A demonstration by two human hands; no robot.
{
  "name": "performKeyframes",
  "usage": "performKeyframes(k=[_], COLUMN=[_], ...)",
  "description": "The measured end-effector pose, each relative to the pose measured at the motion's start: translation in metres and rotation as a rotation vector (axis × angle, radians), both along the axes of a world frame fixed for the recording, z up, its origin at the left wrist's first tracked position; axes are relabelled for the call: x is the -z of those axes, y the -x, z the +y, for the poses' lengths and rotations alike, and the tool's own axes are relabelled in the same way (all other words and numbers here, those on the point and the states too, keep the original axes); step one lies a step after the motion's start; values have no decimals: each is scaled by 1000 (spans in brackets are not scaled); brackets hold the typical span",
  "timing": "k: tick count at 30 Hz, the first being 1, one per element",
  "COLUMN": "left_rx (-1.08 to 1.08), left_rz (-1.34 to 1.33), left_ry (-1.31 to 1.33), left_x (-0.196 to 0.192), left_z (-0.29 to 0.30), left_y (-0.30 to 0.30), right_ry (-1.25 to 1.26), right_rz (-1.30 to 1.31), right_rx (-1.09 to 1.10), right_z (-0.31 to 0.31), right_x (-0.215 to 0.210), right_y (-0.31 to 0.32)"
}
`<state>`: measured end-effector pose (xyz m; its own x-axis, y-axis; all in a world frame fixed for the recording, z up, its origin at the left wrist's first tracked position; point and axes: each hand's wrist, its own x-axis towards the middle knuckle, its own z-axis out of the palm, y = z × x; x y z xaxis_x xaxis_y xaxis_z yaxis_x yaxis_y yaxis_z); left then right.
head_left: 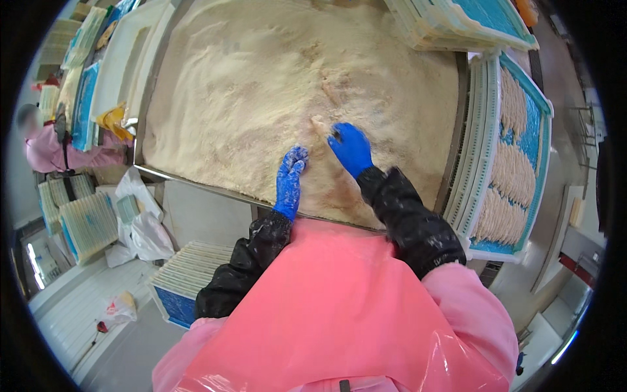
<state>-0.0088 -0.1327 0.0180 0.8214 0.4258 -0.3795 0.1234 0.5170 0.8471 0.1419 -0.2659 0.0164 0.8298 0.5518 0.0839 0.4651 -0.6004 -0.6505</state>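
A wide metal-edged tray of pale breadcrumbs lies in front of me. In its near middle, my right hand, in a blue glove, has its fingers curled at the end of a crumb-coated strip of food. My left hand rests just above the crumbs near the tray's front edge; its glove is dusted white. The left fingers are drawn together, and whatever they may hold is hidden. Farther up, a pinkish strip lies partly buried in crumbs.
At right, stacked trays carry rows of coated strips on blue liners. More trays stand behind them. Racks, a white tub and a person in pink are at left. A crate stands beside my left arm.
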Motion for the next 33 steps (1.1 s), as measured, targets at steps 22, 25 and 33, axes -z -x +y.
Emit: performKeyframes(k=[22, 25, 33], left_rx=[121, 180, 461], left_rz=[-190, 18, -387], left_ry=[809, 1020, 1361], left_x=[48, -2, 9], left_z=[-7, -21, -8], left_y=[-79, -90, -76], right_ry=[-146, 128, 188], right_rz=[89, -11, -219], right_rx=[-28, 142, 210], right_z=[25, 8, -15], right_x=[-11, 13, 11], right_y=[42, 33, 16])
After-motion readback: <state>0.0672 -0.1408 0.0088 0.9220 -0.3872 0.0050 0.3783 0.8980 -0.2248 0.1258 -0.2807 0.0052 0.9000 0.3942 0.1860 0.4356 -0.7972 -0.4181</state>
